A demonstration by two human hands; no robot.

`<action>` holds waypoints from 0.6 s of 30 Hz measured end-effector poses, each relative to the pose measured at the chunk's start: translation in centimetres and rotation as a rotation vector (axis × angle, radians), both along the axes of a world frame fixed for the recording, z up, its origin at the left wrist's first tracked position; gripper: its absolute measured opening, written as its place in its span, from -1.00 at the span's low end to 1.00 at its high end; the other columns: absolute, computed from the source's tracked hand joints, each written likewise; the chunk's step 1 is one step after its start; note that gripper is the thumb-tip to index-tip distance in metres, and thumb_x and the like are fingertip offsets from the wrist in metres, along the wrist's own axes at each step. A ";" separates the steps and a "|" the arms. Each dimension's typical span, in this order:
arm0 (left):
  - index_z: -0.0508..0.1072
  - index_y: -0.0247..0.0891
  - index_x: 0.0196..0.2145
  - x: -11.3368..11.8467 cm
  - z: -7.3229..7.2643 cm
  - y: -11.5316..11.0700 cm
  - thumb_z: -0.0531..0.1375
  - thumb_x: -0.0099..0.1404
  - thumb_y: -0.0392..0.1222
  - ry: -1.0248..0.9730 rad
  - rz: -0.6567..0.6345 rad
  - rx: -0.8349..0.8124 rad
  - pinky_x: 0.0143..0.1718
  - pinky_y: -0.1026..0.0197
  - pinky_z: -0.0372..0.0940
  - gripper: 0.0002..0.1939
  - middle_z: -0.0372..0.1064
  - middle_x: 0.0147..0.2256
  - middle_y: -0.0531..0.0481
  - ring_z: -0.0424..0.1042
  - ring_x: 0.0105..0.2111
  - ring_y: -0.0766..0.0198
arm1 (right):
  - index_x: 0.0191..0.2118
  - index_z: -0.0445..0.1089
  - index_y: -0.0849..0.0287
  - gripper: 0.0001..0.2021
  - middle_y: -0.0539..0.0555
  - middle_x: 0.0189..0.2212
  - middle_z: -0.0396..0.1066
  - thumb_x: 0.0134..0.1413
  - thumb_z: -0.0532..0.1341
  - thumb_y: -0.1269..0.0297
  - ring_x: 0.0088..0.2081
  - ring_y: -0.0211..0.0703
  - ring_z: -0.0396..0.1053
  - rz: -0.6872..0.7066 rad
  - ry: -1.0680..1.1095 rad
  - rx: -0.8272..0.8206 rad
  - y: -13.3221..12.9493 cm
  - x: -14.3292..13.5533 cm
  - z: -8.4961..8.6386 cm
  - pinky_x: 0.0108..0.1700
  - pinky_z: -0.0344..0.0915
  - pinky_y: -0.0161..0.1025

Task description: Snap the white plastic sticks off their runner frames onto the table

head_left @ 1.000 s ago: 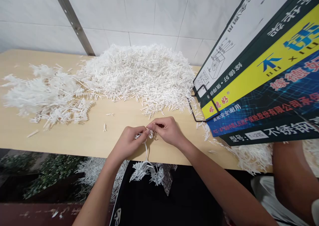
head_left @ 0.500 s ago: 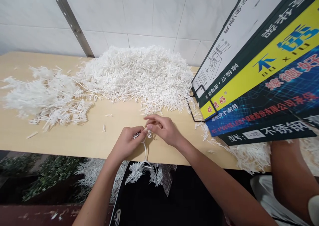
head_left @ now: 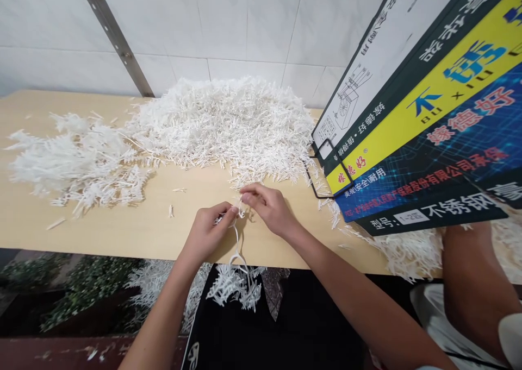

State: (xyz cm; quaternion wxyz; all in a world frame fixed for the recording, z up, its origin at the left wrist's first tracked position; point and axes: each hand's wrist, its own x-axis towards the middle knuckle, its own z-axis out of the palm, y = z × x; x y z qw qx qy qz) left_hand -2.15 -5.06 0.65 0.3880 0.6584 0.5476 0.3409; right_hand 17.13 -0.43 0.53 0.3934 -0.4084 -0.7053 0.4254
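Near the table's front edge, my left hand [head_left: 210, 229] is closed on a white strand [head_left: 237, 245], with some white bits showing between its fingers. The strand hangs over the edge and ends in white tufts [head_left: 234, 287] above the black clothing. Just to the right, my right hand [head_left: 269, 209] pinches at the same small white pieces, thumb and forefinger together. Behind both hands lies a large heap of short white pieces [head_left: 228, 125]. A smaller, looser heap [head_left: 77, 158] is on the left.
A large printed box [head_left: 408, 125] stands at the right, with a black wire frame [head_left: 312, 180] at its corner. Another person's arm [head_left: 468, 283] is beneath it, beside more white pieces [head_left: 403, 253]. A metal bracket [head_left: 118, 41] is on the tiled wall.
My right hand's fingers have drawn closer together at the white pieces. The hanging tufts have swung and gathered closer together. The view has shifted slightly.
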 end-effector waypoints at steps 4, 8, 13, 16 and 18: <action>0.44 -0.24 -0.43 0.0 -0.2 0.1 0.08 0.47 0.17 0.003 0.003 0.004 -0.38 0.26 0.04 -0.52 0.25 -0.53 0.13 0.21 -0.47 0.33 | -0.28 0.57 0.18 -0.73 0.04 -0.42 0.56 0.31 0.27 0.08 -0.38 -0.19 0.47 0.153 -0.043 -0.145 0.2 0.3 -0.3 -0.30 0.33 -0.28; 0.48 -0.24 -0.40 0.0 -0.3 0.1 0.09 0.47 0.14 0.002 -0.006 0.002 -0.37 0.26 0.05 -0.54 0.32 -0.51 0.13 0.26 -0.46 0.32 | -0.38 0.48 0.19 -0.70 0.01 -0.50 0.50 0.37 0.20 0.15 -0.44 -0.24 0.42 0.100 -0.047 -0.128 0.5 0.3 -0.5 -0.33 0.29 -0.30; 0.48 -0.24 -0.40 -0.2 -0.2 0.0 0.11 0.46 0.15 -0.015 0.054 0.008 -0.33 0.26 0.09 -0.56 0.36 -0.49 0.12 0.30 -0.42 0.31 | -0.35 0.52 0.16 -0.65 0.04 -0.41 0.55 0.36 0.22 0.02 -0.36 -0.20 0.46 0.230 -0.063 -0.138 0.4 0.5 -0.2 -0.26 0.32 -0.27; 0.45 -0.24 -0.42 -0.2 -0.3 0.2 0.10 0.46 0.14 -0.017 0.055 0.013 -0.32 0.26 0.09 -0.55 0.33 -0.49 0.12 0.29 -0.42 0.31 | -0.34 0.52 0.17 -0.70 0.03 -0.45 0.52 0.25 0.32 0.02 -0.39 -0.19 0.44 0.206 0.000 -0.166 0.3 0.7 -0.4 -0.27 0.33 -0.25; 0.37 -0.24 -0.49 -0.3 -0.4 0.3 0.10 0.45 0.14 0.008 0.013 0.005 -0.36 0.25 0.05 -0.53 0.26 -0.54 0.13 0.23 -0.46 0.33 | -0.38 0.49 0.17 -0.70 0.02 -0.50 0.47 0.24 0.31 0.04 -0.45 -0.22 0.38 0.095 0.116 -0.172 0.5 0.8 -0.8 -0.34 0.30 -0.27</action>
